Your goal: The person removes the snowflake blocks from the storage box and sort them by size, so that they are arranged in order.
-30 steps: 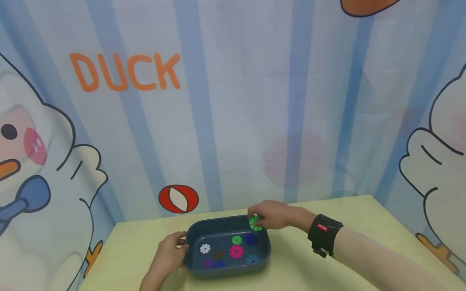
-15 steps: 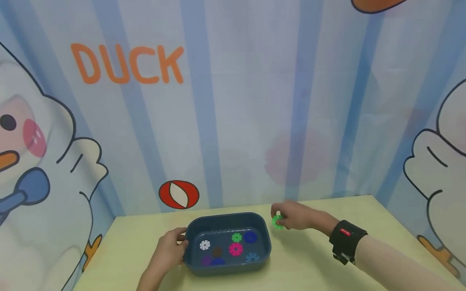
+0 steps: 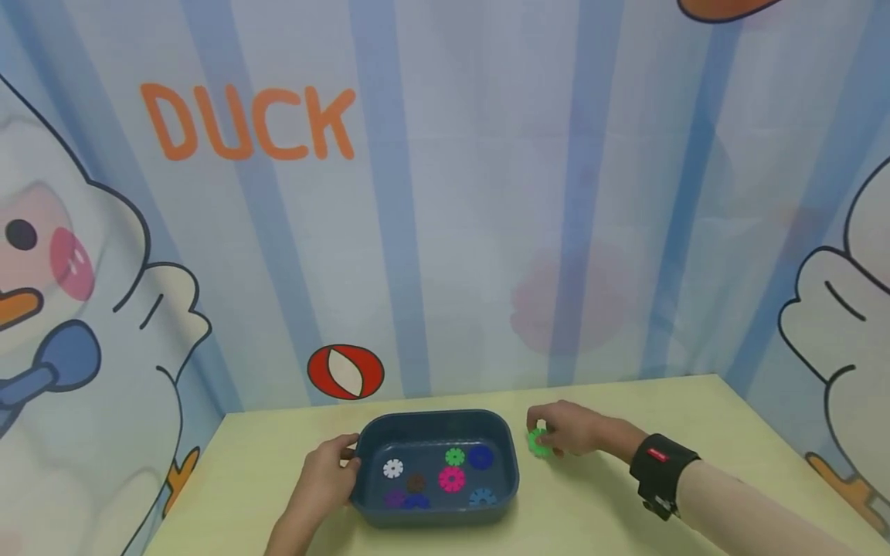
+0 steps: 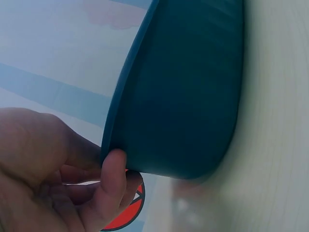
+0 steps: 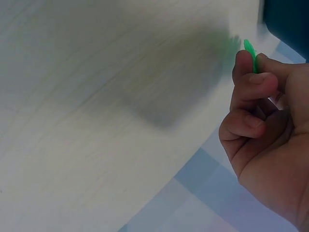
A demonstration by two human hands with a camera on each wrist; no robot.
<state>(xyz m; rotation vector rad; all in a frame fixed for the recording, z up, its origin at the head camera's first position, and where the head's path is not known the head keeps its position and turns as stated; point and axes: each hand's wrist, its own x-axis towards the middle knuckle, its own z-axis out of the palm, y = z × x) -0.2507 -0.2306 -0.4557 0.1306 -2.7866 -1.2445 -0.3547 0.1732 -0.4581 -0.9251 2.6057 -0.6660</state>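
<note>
A dark blue plastic basin (image 3: 434, 516) stands on the pale yellow table. My left hand (image 3: 325, 480) grips its left rim, and in the left wrist view the thumb and fingers pinch the wall at a corner. To the right of the basin, my right hand (image 3: 573, 428) pinches a green notched plastic disc (image 3: 538, 443) between thumb and forefinger. The right wrist view shows that disc (image 5: 250, 54) edge-on at the fingertips, close over the table. Inside the basin lie a white disc (image 3: 392, 468), a smaller-looking green one, a pink disc (image 3: 452, 479), and several blue, brown and purple ones.
The table (image 3: 647, 409) reaches back to a striped curtain (image 3: 473, 193) printed with ducks and orange lettering. A black band (image 3: 664, 472) is strapped round my right wrist.
My right hand has carried the green disc from over the basin's back right corner out to the right and lowered it toward the table. The left hand keeps its hold on the rim.
</note>
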